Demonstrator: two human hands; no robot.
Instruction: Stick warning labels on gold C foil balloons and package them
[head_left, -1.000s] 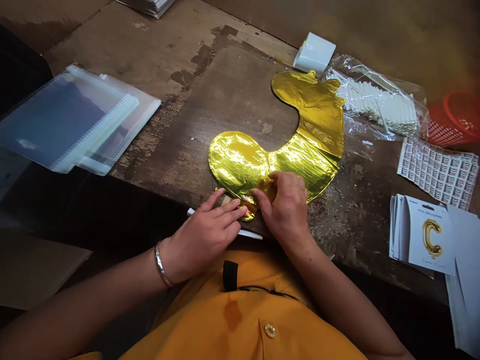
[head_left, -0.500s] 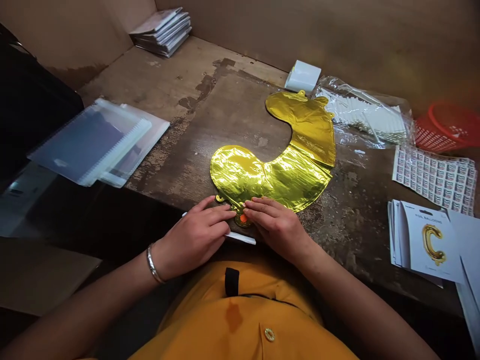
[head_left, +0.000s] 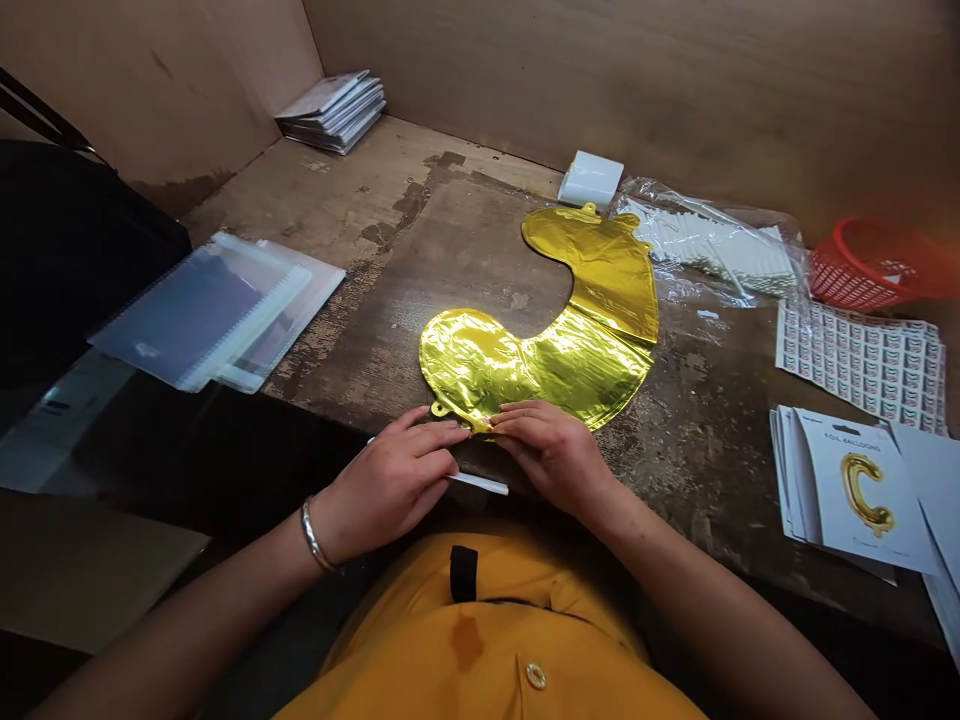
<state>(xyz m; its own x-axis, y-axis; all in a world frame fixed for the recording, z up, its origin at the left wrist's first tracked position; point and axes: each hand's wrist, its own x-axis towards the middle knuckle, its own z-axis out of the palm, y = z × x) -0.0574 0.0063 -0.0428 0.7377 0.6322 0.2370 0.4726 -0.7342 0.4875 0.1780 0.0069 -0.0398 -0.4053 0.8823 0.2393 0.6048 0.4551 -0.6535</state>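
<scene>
A flat gold foil balloon (head_left: pixel 592 365) shaped like a C lies on the worn wooden table, its lower end towards me. My left hand (head_left: pixel 394 475) is closed at the lower edge, fingertips on the small tab there. A thin white straw (head_left: pixel 480 484) passes beneath this hand, its end sticking out to the right. Close beside, my right hand (head_left: pixel 559 450) pinches the same edge of the balloon between thumb and fingers. The fingers partly cover the tab. A small gold hanging loop (head_left: pixel 440 409) shows just above my left fingertips.
Clear plastic sleeves (head_left: pixel 202 310) lie at the left, and a stack of packets (head_left: pixel 334 110) at the back. To the right are a bag of white straws (head_left: pixel 712 245), a red basket (head_left: pixel 855 275), a sticker sheet (head_left: pixel 862 365) and printed balloon cards (head_left: pixel 862 490). A folded white card (head_left: pixel 591 178) stands behind.
The orange spot on the tab between my fingers is no longer visible. My right fingers have curled more tightly on the balloon's edge. The camera view has shifted slightly.
</scene>
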